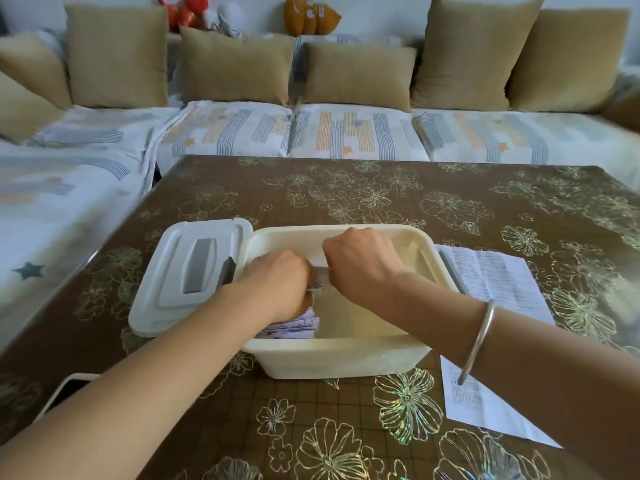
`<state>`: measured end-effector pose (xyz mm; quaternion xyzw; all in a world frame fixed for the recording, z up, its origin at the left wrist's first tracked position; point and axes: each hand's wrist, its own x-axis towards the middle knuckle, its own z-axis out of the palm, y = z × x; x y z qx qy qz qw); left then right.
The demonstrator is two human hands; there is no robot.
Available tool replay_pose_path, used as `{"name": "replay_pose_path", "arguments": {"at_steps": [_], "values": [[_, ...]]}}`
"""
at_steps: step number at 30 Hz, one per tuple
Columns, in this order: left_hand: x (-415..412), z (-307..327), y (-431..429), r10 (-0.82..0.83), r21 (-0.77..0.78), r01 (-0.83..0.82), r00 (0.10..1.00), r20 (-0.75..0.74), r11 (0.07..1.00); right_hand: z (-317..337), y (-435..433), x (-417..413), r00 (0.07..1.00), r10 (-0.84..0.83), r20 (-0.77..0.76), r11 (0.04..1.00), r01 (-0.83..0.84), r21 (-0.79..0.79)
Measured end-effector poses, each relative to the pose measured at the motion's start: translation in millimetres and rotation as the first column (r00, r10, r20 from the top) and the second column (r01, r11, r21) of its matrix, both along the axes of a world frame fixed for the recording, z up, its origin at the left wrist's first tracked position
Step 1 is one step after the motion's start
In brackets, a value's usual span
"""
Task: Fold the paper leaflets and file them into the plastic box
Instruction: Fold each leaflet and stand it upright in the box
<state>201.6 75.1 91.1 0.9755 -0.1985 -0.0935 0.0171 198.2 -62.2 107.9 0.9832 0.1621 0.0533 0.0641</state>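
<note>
Folded leaflet (pixel 320 277) stands inside plastic box (pixel 339 356), apparently pinched by left hand (pixel 277 282) and right hand (pixel 360 265). Slide it down upright, snug against filed leaflets (pixel 294 327) at the box's left.

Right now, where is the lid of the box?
In the head view, the lid lies on the table, directly left of the plastic box.

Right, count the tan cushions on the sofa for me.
7 tan cushions: two at far left, one tall, two lower in the middle, two tall at right. A cut-off tan shape at the right edge may be an eighth.
</note>
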Motion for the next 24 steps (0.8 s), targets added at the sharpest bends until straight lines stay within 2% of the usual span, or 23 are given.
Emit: {"name": "replay_pose_path", "arguments": {"at_steps": [5, 8, 12, 15, 20, 24], "values": [[-7, 12, -1, -0.011, 0.038, 0.011, 1.0, -0.012, 0.999, -10, 8, 10, 0.999, 0.033, -0.032, 0.999, -0.032, 0.033], [-15, 28, 5, -0.013, 0.048, 0.01, 0.998, 0.054, 0.999, -21, 14, 18, 0.996, 0.055, -0.073, 0.995, -0.048, 0.092], [-16, 45, 28, -0.035, -0.107, 0.069, 0.957, 0.289, 0.992, -34, 16, 25, 0.981, 0.075, -0.181, 0.972, -0.031, 0.234], [-15, 42, 47, -0.015, -0.237, 0.117, 0.919, 0.393, 0.965, -34, 13, 27, 0.965, 0.09, -0.248, 0.943, -0.002, 0.333], [-21, 24, 57, 0.032, -0.363, 0.107, 0.933, 0.358, 0.926, -27, 8, 24, 0.925, 0.131, -0.357, 0.945, -0.008, 0.327], [-33, 23, 50, 0.057, -0.462, 0.146, 0.916, 0.398, 0.875, -10, 4, 13, 0.97, 0.122, -0.211, 0.945, -0.049, 0.324]]}}
